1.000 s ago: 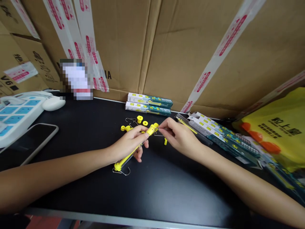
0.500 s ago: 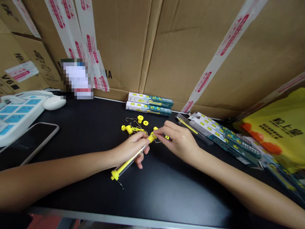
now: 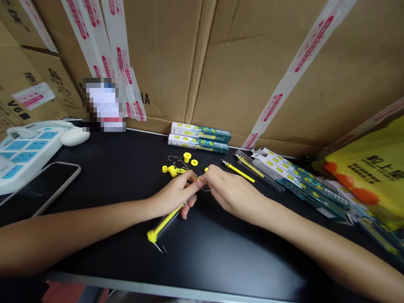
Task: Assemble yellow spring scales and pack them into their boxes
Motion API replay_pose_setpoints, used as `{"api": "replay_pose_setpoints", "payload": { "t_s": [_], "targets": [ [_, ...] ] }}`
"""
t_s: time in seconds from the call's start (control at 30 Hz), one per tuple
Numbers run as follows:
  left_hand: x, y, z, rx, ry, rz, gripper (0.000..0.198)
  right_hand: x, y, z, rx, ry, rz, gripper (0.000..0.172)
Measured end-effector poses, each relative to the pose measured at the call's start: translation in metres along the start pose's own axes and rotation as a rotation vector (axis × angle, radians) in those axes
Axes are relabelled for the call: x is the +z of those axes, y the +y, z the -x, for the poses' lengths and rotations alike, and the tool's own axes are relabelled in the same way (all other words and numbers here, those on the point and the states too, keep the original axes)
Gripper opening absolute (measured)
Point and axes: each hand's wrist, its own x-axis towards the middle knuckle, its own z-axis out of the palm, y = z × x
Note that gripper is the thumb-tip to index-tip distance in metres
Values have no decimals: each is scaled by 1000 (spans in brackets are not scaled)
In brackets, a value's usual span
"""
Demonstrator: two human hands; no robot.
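Note:
A clear-tubed spring scale [image 3: 166, 222] with a yellow inner strip slants down toward the front of the table. Its lower end has a yellow cap and a bent metal hook. My left hand [image 3: 175, 192] is closed around its upper part. At that upper end my right hand [image 3: 229, 189] is closed, fingertips against the yellow end piece, which the fingers mostly hide. Just beyond the hands lie loose yellow end caps [image 3: 187, 157], a yellow ring [image 3: 194, 163] and several wire hooks [image 3: 174, 158].
Two spring scale boxes [image 3: 198, 145] lie against the cardboard. To the right are yellow rods [image 3: 238, 171], clear tubes, more boxes [image 3: 303, 189] and a yellow bag [image 3: 375, 164]. A phone [image 3: 41, 189] and a power strip [image 3: 31, 155] occupy the left side.
My right hand has turned and closed more tightly at the scale's upper end, now covering the yellow cap. A yellow rod behind it has come into view. The hook at the lower end has turned.

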Motion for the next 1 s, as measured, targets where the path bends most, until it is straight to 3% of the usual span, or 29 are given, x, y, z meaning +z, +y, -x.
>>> {"api": "replay_pose_setpoints", "payload": {
  "t_s": [0.1,0.27,0.4,0.53,0.73,1.0],
  "targets": [
    [2,0,0,-1,43,-29,35,1,-4,1,-17,-5,36,21],
    [5,0,0,33,82,-22,27,14,-6,-1,-86,100,-197,31],
    [6,4,0,54,126,27,21,29,-6,-2,113,281,-440,21],
    [6,5,-1,56,144,100,22,37,-8,-4,287,305,-594,12],
    [5,3,-2,34,135,213,22,43,-8,-6,288,347,-765,11],
    [6,8,-4,-38,212,326,22,55,-1,-9,262,384,-868,11]
  ]
}}
